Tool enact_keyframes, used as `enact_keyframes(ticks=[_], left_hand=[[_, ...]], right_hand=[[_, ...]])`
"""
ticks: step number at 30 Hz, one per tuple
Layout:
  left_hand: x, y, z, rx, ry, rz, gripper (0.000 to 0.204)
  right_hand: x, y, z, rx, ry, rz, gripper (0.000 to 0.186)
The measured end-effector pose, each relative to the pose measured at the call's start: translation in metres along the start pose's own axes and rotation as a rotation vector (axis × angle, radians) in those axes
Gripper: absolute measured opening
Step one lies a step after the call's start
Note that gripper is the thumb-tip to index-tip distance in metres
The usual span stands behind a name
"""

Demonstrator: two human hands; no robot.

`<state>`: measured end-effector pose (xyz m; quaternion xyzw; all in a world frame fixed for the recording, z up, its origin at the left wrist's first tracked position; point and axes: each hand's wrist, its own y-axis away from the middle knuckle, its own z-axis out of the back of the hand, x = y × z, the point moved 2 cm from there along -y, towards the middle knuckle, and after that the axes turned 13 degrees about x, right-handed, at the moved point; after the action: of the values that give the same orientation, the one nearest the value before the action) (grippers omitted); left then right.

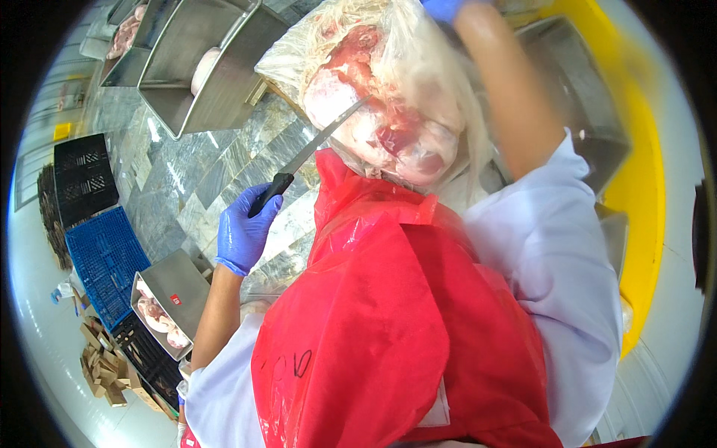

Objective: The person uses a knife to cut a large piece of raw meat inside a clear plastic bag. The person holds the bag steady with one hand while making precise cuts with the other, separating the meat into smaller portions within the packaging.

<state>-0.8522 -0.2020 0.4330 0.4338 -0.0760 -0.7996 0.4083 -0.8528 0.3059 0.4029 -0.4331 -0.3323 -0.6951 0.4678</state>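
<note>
My left hand [245, 230], in a blue glove, is closed round the black handle of a knife [306, 153]. The blade points up and to the right, its tip overlapping the near left side of a large piece of raw meat [388, 123]. Pale fat and red flesh show on the meat, which lies in clear plastic wrapping [441, 52] in front of my red apron. My right arm reaches past the meat's right side. At the top edge my gloved right hand [446, 7] is blurred and partly cut off, so its fingers are hidden.
Metal bins [183, 75] with pale meat stand at the upper left. Lower left are a blue plastic crate [107, 257], black crates [86, 175] and a metal tub [179, 287] holding meat. A yellow curved edge [653, 194] and metal trays [579, 89] lie to the right.
</note>
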Motion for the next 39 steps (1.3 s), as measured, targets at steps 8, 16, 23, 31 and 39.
enact_keyframes(ticks=[8,16,23,31,39], left_hand=[[0.015,-0.004,-0.013,0.010,0.104,0.012,0.037],[0.006,-0.012,-0.017,0.059,0.169,0.094,0.034],[0.004,-0.013,-0.027,0.045,0.139,0.088,0.033],[-0.001,0.003,-0.045,0.053,0.128,0.077,0.036],[0.000,0.001,-0.038,0.075,0.101,0.100,0.037]], right_hand=[[0.014,0.176,0.013,-0.216,0.202,0.143,0.044],[-0.029,0.273,-0.146,-0.499,0.571,0.134,0.037],[-0.070,0.247,-0.142,-0.426,0.256,0.290,0.021],[-0.067,0.218,-0.104,0.086,-1.455,-0.354,0.029],[-0.081,0.211,-0.097,0.434,-1.203,0.116,0.029]])
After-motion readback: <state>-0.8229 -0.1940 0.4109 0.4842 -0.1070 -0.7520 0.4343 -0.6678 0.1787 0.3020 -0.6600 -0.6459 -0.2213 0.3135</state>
